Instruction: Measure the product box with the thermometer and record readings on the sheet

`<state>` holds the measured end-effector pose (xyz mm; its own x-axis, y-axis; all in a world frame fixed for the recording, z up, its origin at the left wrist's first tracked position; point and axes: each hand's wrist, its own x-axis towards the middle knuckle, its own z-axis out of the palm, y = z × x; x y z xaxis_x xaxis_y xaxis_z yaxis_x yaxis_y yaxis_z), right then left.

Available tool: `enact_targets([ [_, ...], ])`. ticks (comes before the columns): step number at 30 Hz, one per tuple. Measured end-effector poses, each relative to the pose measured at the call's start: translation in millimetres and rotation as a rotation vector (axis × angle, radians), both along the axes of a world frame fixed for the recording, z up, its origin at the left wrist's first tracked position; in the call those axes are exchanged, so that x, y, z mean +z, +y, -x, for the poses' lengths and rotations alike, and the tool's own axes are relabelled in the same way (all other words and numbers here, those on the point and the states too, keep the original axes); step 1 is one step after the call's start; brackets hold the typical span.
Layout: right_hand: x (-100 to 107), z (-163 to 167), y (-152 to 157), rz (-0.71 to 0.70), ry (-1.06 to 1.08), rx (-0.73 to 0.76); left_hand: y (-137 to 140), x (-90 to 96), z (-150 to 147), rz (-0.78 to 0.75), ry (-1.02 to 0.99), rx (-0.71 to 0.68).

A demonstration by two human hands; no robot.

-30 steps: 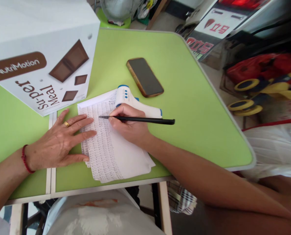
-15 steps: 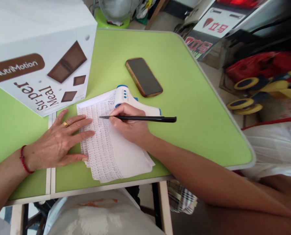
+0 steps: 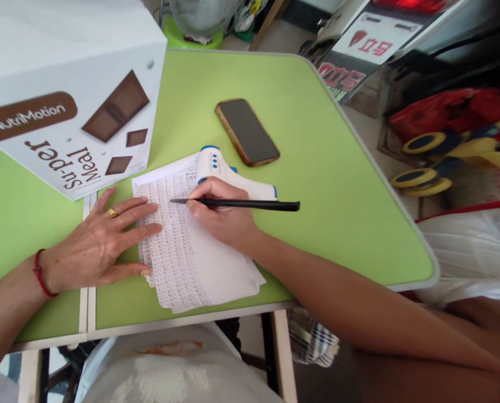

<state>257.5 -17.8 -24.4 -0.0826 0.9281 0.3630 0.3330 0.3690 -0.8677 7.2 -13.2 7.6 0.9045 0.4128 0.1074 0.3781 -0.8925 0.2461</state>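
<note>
My right hand (image 3: 224, 215) grips a black pen (image 3: 266, 205), its tip down on the handwritten lines of a paper sheet (image 3: 174, 246). Several sheets seem stacked, with part of the top one blank. Fingers spread, my left hand (image 3: 107, 238) lies flat across the sheets' left edge and the green table. It wears a gold ring and a red bracelet. Just beyond my right hand lies a white and blue infrared thermometer (image 3: 233, 176), partly covered by that hand.
A smartphone (image 3: 248, 131) in a brown case lies behind the thermometer. At the left stands a large white box (image 3: 73, 123) printed with chocolate pieces. The green table (image 3: 337, 212) has a metal rim. Yellow and blue handled tools (image 3: 426, 143) are off its right side.
The pen's back end has swung slightly toward me and to the left. My left hand has stayed almost still.
</note>
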Motion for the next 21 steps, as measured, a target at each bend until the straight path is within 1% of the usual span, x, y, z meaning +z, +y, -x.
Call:
enact_targets([
  [5, 1.6, -0.4, -0.5, 0.027, -0.022, 0.011, 0.1, -0.1, -0.3, -0.018, 0.01, -0.006],
  [15, 0.5, 0.3, 0.1, -0.001, 0.012, 0.008, 0.0, -0.8, 0.7, -0.015, 0.006, -0.004],
  [21, -1.2, 0.7, 0.4, -0.053, 0.062, -0.003, 0.0, -1.0, 0.8, -0.007, 0.004, -0.003],
])
